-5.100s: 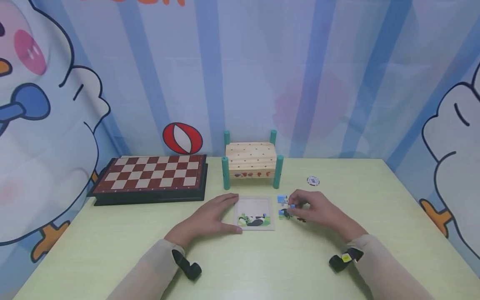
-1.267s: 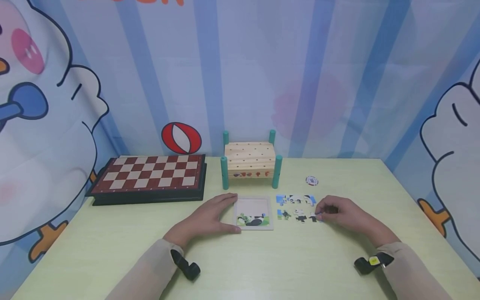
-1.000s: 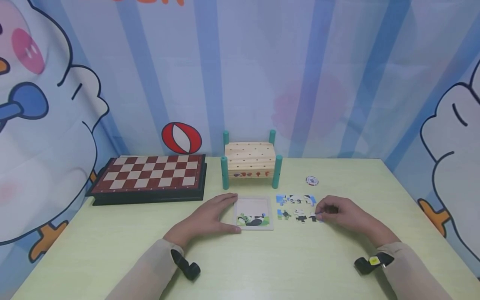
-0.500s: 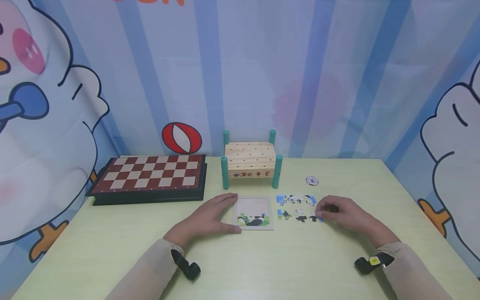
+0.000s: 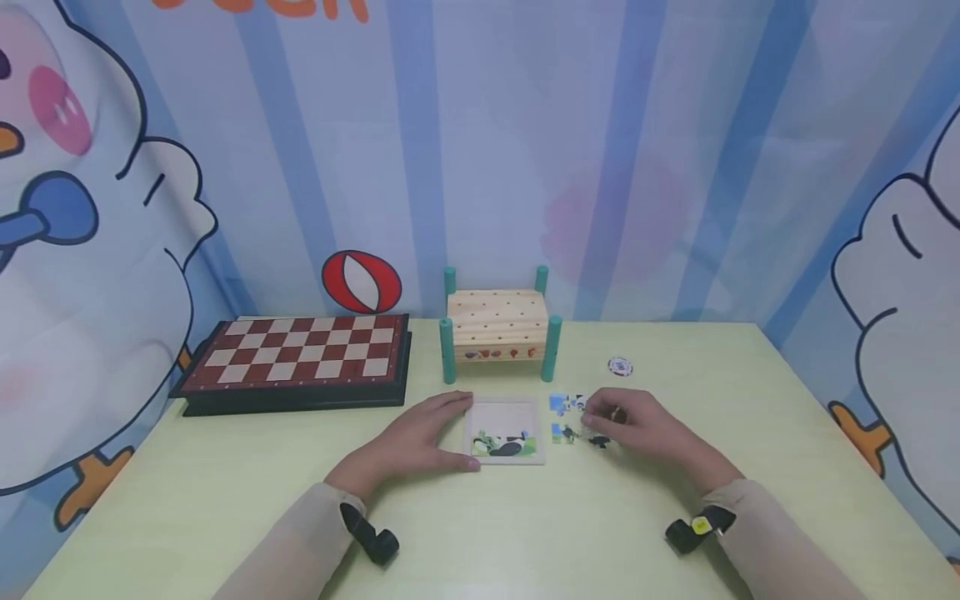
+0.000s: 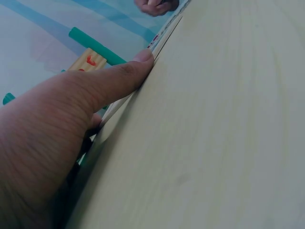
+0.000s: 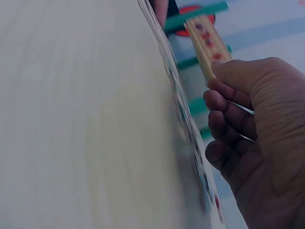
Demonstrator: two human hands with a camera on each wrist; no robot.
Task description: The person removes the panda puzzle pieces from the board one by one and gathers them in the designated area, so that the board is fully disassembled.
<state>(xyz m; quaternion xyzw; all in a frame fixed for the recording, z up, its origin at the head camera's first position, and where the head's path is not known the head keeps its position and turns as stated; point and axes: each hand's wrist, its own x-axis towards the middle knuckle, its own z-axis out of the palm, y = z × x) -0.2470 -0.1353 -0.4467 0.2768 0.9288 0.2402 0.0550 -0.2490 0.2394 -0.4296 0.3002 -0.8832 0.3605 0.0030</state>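
A square puzzle frame [image 5: 542, 433] lies flat, a row of green, black and white jigsaw pieces [image 5: 504, 444] along its near side. My left hand [image 5: 408, 437] holds its left side, with the thumb at the near corner and fingers at the far corner. In the left wrist view, the left thumb [image 6: 114, 83] lies against the frame's edge. Right of the frame are loose jigsaw pieces [image 5: 561, 433] with blue and panda print. Over them hovers my right hand [image 5: 633, 425], thumb and index close together, others curled. Whether a piece is between those fingertips is hidden.
A chessboard box [image 5: 300, 354] stands at the back left. Behind the frame is a small wooden toy bed [image 5: 498, 321] with green posts. A round poker chip [image 5: 620, 367] lies farther back on the right. A printed cloth [image 5: 495, 167] hangs beyond the table.
My right hand has moved left from the rightmost loose piece to above the middle of the loose pieces, covering several. The left hand and the frame have stayed put.
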